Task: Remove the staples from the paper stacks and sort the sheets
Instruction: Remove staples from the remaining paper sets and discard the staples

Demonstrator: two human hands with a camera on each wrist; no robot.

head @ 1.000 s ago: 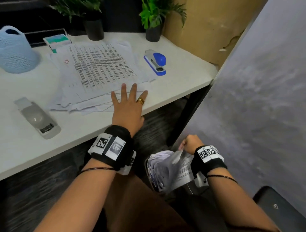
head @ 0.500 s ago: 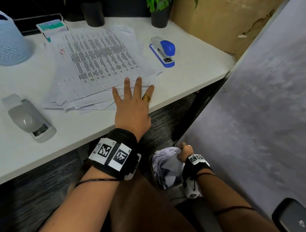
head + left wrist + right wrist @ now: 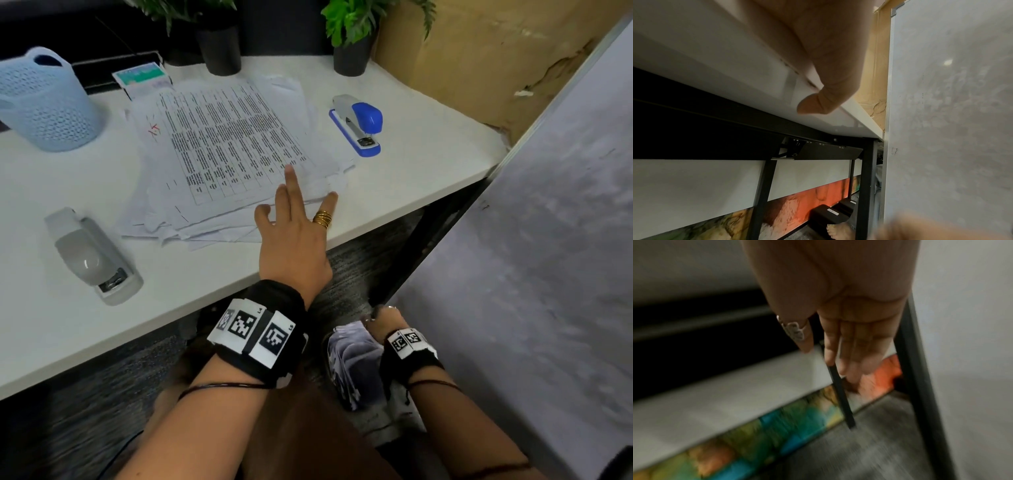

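White laminate formed the top of the long desk (image 3: 404,178), and on it a loose pile of printed paper sheets (image 3: 226,150) lay spread near the front edge. Left of that pile stood a pale blue perforated plastic basket (image 3: 44,106); at the front left lay a grey stapler (image 3: 94,257), and right of the sheets a blue and grey stapler (image 3: 359,125). Below the desk edge, a small bin crammed with crumpled white paper (image 3: 349,366) sat by the person's knee. The left hand (image 3: 294,236) rested at the pile's near edge, fingers straight and spread over the sheets. The right hand (image 3: 385,320) hung just above the bin, fingers extended and holding nothing in the blurred wrist view.
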